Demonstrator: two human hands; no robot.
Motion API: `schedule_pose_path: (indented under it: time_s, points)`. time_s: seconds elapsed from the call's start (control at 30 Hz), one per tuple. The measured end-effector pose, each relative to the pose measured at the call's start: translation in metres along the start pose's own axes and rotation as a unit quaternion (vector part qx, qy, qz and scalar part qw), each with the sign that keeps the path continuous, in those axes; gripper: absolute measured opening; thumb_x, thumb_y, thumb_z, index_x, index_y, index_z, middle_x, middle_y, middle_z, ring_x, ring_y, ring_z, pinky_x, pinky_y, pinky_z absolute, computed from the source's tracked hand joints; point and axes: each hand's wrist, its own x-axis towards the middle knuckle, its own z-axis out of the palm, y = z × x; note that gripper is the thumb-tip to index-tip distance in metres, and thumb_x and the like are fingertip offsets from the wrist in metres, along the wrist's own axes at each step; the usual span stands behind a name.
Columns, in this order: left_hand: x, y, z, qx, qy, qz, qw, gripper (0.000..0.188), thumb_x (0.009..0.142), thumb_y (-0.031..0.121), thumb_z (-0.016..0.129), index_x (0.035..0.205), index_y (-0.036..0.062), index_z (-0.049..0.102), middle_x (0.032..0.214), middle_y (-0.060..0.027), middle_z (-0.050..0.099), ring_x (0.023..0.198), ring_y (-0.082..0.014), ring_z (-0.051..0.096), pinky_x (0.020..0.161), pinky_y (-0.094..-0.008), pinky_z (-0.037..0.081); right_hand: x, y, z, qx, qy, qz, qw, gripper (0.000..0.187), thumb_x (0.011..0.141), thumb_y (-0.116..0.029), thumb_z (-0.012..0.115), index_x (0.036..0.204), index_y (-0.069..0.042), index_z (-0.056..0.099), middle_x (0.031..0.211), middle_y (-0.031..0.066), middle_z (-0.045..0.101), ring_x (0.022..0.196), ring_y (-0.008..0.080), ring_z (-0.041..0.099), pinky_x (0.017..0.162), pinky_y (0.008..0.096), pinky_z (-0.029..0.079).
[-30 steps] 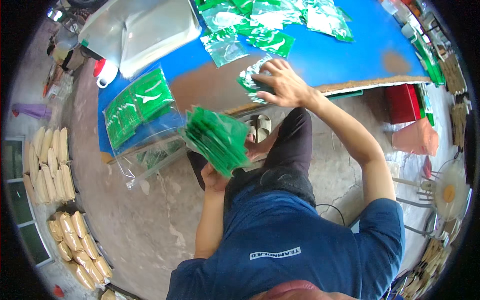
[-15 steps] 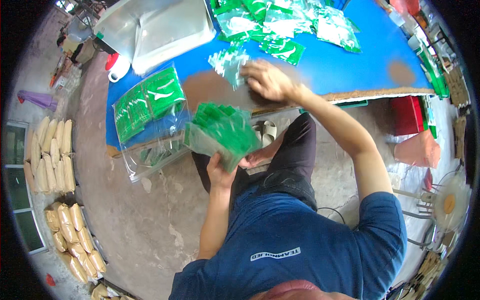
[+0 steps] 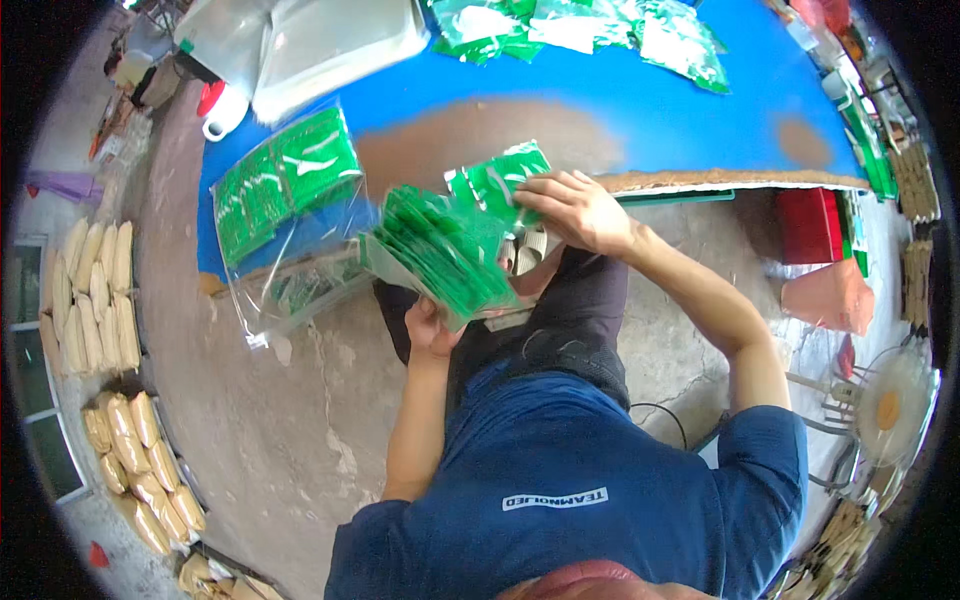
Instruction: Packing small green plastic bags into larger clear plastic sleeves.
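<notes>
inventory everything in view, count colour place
Table: one, blue and brown, top
Packet stack: one, green, centre
Single packet: one, green, right of stack
Loose packets: several, green, top
Bagged packets: one bag, green, table left
Jug: one, white and red, table left
Plastic sheets: uncounted, pale, top left
Packs: many, tan, left
Box: one, red, right
Bin: one, orange, right
Fan: one, pale, right
Left hand: one, bare, holding stack
Right hand: one, bare, touching single packet

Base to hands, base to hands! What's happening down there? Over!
Left hand: holding green stack. Right hand: touching green packet. Bag: left of stack, partly off table.
</notes>
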Motion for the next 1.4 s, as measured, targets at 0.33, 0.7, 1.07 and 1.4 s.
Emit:
schedule_pose_path:
  time_s: [0.33, 0.7, 1.07, 1.4]
  points:
    - [0.027, 0.014, 0.038, 0.208, 0.121, 0.069, 0.968, 0.069, 0.079, 0.012, 0.073, 0.142, 0.0028, 0.046, 0.135, -0.0164, 0.056, 0.125, -0.0328, 0.056, 0.106, -0.0507, 0.047, 0.051, -0.066, -0.036, 0.444, -0.016, 0.276, 0.852, 0.067, 0.094, -0.051, 0.062, 0.131, 0.004, 0.055, 0.117, 0.0223, 0.064, 0.109, 0.0269, 0.061, 0.094, 0.0404, 0.050]
    - [0.149, 0.083, 0.098, 0.776, -0.067, 0.178, 0.601, 0.075, 0.069, 0.007, 0.086, 0.134, -0.0014, 0.049, 0.128, -0.0108, 0.061, 0.119, -0.0220, 0.059, 0.104, -0.0373, 0.046, 0.083, 0.014, 0.023, 0.236, 0.097, 0.145, 0.956, 0.116, 0.063, -0.037, 0.093, 0.149, -0.001, 0.025, 0.135, 0.0292, 0.052, 0.127, 0.0423, 0.052, 0.107, 0.0459, 0.042]
    - [0.138, 0.084, 0.106, 0.648, 0.005, 0.163, 0.744, 0.129, 0.066, 0.007, 0.091, 0.159, 0.0090, 0.001, 0.147, -0.0147, 0.042, 0.133, -0.0289, 0.047, 0.113, -0.0413, 0.039, 0.097, -0.004, 0.011, 0.239, 0.124, 0.107, 0.957, 0.115, 0.059, -0.039, 0.093, 0.144, 0.003, 0.030, 0.142, 0.0298, 0.046, 0.132, 0.0429, 0.047, 0.111, 0.0462, 0.039]
    - [0.134, 0.086, 0.085, 0.632, 0.000, 0.202, 0.748, 0.124, 0.067, 0.002, 0.087, 0.159, 0.0138, 0.005, 0.149, -0.0143, 0.040, 0.136, -0.0298, 0.045, 0.111, -0.0448, 0.042, 0.104, -0.008, 0.027, 0.275, 0.060, 0.171, 0.944, 0.103, 0.067, -0.026, 0.088, 0.145, -0.002, 0.025, 0.134, 0.0283, 0.052, 0.125, 0.0434, 0.053, 0.102, 0.0469, 0.046]
